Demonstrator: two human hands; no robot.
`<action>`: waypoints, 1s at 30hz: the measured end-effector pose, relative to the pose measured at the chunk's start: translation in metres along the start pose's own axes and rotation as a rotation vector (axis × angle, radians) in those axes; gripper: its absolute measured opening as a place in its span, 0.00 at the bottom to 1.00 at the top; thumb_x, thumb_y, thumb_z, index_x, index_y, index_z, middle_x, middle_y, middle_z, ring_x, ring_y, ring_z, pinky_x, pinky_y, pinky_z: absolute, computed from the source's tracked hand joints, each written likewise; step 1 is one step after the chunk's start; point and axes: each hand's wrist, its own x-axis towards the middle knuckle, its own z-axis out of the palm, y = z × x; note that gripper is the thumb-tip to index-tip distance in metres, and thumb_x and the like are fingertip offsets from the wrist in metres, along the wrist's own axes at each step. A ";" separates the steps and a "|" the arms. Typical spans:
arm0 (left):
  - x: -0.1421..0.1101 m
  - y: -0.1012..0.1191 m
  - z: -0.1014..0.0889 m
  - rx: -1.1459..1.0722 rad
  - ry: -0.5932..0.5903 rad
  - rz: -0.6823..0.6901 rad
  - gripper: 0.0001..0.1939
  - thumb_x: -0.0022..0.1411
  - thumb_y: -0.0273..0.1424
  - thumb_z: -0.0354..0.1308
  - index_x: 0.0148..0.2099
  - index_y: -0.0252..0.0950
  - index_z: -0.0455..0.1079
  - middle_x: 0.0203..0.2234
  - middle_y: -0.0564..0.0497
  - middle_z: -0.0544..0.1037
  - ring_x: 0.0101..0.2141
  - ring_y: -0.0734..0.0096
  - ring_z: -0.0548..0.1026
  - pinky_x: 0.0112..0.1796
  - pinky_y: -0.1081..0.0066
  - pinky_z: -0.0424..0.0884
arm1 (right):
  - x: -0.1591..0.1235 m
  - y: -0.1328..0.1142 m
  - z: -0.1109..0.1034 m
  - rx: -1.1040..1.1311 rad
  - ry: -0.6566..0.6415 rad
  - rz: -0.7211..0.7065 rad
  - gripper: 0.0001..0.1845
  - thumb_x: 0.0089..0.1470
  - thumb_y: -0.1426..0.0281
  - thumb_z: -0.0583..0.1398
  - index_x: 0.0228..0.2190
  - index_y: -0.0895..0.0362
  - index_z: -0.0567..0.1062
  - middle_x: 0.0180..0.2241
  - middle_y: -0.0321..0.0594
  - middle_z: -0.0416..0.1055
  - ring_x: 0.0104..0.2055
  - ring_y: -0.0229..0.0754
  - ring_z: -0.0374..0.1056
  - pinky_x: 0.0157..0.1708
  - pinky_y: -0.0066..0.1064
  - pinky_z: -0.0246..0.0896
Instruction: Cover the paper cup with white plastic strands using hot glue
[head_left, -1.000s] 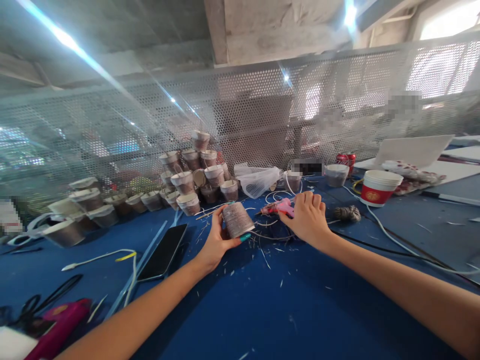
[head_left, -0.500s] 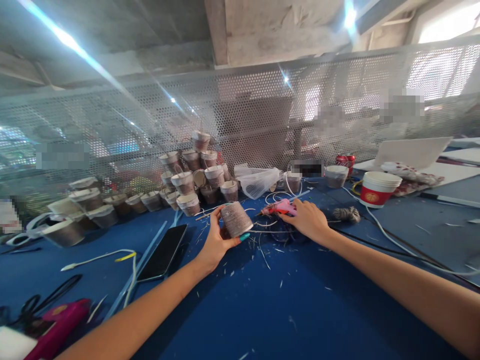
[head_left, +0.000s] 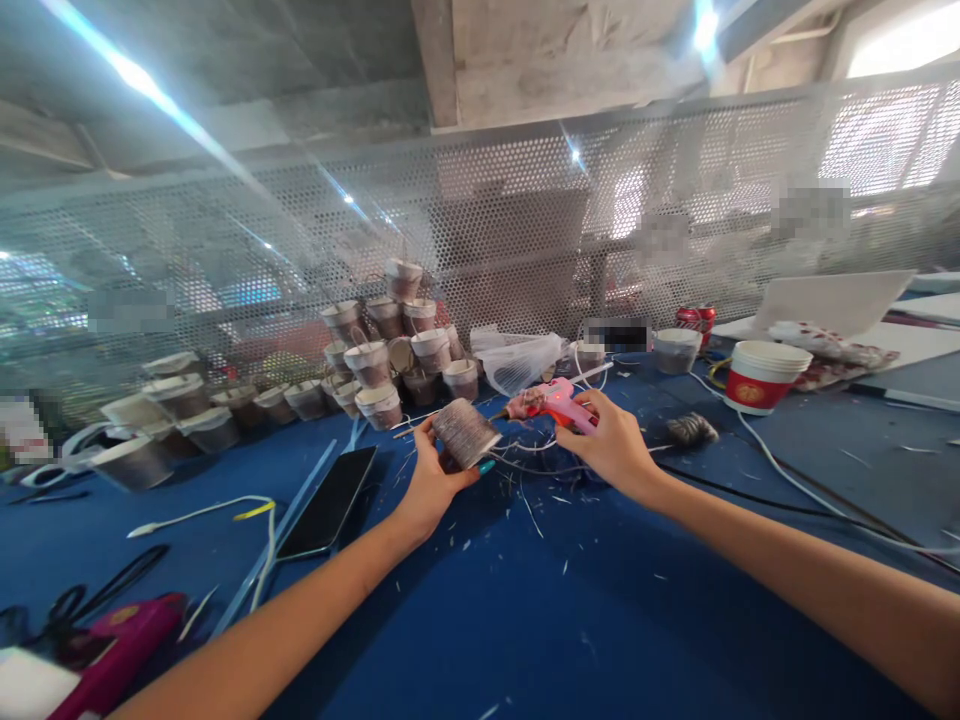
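My left hand (head_left: 431, 480) grips a small twine-wrapped cup (head_left: 465, 432), tilted on its side above the blue table (head_left: 525, 620). My right hand (head_left: 611, 440) is closed round a pink glue gun (head_left: 551, 400), lifted off the table with its nozzle pointing left toward the cup. A white cable trails from the gun across the table. Loose twine strands (head_left: 540, 465) lie under both hands.
A stack of finished wrapped cups (head_left: 390, 350) stands behind. A black phone (head_left: 330, 500) lies left. A red-and-white paper cup stack (head_left: 763, 375), a twine ball (head_left: 690, 428), a plastic bag (head_left: 517, 362), a soda can (head_left: 694, 318), black scissors (head_left: 97, 590) and a perforated metal screen (head_left: 480, 230) surround.
My right hand closed on the glue gun and lifted it off the table, turning it toward the cup. My left hand tilted the cup further over.
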 end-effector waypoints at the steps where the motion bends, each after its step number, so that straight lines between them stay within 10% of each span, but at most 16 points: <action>1: 0.000 0.000 0.000 -0.007 0.005 -0.004 0.43 0.34 0.23 0.70 0.50 0.46 0.50 0.55 0.47 0.58 0.52 0.56 0.67 0.53 0.55 0.64 | -0.002 -0.001 0.002 -0.007 0.016 -0.030 0.19 0.40 0.62 0.60 0.36 0.55 0.72 0.30 0.40 0.73 0.27 0.42 0.66 0.28 0.33 0.59; 11: 0.004 -0.007 0.000 -0.028 0.063 -0.057 0.45 0.33 0.21 0.69 0.52 0.46 0.50 0.54 0.47 0.60 0.51 0.56 0.67 0.52 0.54 0.65 | -0.003 0.005 0.005 0.089 0.162 -0.310 0.15 0.43 0.65 0.59 0.35 0.56 0.71 0.34 0.43 0.72 0.29 0.41 0.68 0.31 0.34 0.64; 30: 0.003 -0.004 0.001 -0.013 0.076 -0.098 0.46 0.35 0.22 0.69 0.53 0.46 0.49 0.53 0.47 0.61 0.50 0.57 0.69 0.50 0.57 0.68 | -0.005 0.008 0.005 0.098 0.119 -0.396 0.14 0.45 0.68 0.58 0.37 0.57 0.72 0.35 0.43 0.74 0.27 0.37 0.67 0.28 0.31 0.66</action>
